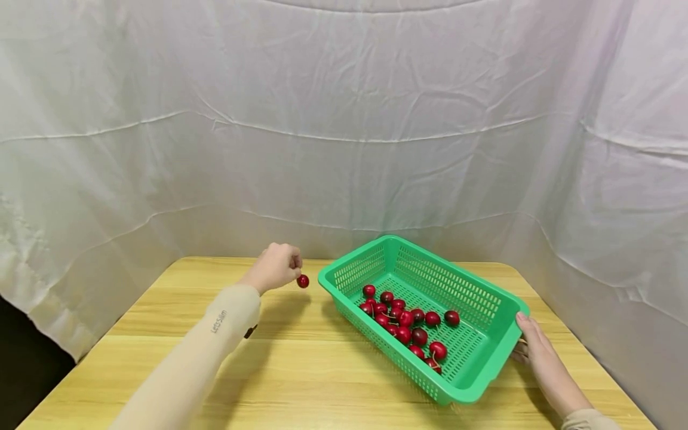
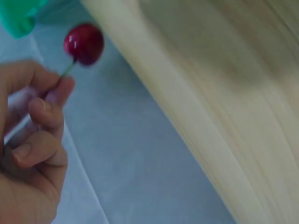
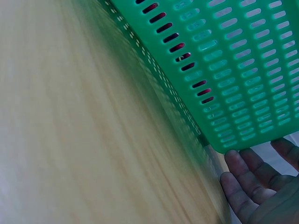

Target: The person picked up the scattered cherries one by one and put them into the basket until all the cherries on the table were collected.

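By its thin green stem, my left hand pinches a red cherry over the table, left of a green basket. The left wrist view shows this cherry dangling from the thumb and finger. My right hand grips the basket's near right end, thumb on the rim and fingers under it. Fingertips touch the basket's lower edge in the right wrist view, where its slotted underside shows. The basket is held tilted, at least partly off the table. Several dark red cherries lie inside, gathered along its left side.
A light wooden table stretches beneath both hands. Pale cloth hangs behind it and along both sides. A dark gap shows at the lower left, beyond the table's edge.
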Demonstrator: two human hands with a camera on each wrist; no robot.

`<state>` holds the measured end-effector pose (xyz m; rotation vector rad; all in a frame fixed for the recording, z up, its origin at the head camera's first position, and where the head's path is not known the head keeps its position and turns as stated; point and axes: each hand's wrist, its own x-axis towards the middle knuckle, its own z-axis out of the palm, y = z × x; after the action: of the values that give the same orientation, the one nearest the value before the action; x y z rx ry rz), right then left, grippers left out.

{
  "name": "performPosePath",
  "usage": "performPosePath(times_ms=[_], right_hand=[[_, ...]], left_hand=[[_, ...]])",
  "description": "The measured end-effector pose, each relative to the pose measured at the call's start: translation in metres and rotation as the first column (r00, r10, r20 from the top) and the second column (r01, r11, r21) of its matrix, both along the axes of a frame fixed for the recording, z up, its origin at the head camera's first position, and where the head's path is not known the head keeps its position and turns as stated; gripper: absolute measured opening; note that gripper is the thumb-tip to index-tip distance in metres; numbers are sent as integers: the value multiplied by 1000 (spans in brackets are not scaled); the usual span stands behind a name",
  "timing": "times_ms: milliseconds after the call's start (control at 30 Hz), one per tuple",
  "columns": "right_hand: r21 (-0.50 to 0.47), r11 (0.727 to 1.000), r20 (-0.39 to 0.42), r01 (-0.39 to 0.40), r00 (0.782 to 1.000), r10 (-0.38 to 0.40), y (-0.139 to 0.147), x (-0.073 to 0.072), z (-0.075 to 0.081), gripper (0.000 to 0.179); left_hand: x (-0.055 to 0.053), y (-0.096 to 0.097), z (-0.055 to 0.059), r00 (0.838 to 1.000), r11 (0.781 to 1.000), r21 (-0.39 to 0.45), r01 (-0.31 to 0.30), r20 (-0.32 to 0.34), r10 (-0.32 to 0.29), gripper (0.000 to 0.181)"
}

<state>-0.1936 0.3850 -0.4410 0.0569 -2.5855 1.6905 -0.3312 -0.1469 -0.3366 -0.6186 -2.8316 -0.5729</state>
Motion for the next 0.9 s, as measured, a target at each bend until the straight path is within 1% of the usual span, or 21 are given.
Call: performPosePath(times_ms=[100,167,300,400,500,633,767,900], right_hand=[[0,1000,4,0,1000,0,0,0,0,76],[-3,1000,4,-2,1000,2,1,0,0,76],[2,1000,12,-9,1000,9,2,1,0,78],[4,1000,22,-12,1000,12,2,1,1,80],[1,1000,29,-12,999,12,2,1,1,80],[-5,1000,27,-14,1000,14,2,1,1,79],[-9,1000,26,-16,1000,16,2,0,0,80],[-15,1000,14,-16,1000,16,0,0,0,80]], left_hand=[[-1,5,10,998,994,85,-66,-20,68,6],[-1,9,18,996,988,132,-84,-20,87,8],[0,22,31,995,979,184,-86,-27,92,14],[-1,33,40,995,976,205,-71,-47,83,16],[0,47,46,997,972,230,-41,-57,55,14],[4,70,54,999,967,255,14,-49,-2,11],[9,96,61,996,966,244,81,-45,-73,9],[15,122,62,989,966,212,146,-27,-143,9]])
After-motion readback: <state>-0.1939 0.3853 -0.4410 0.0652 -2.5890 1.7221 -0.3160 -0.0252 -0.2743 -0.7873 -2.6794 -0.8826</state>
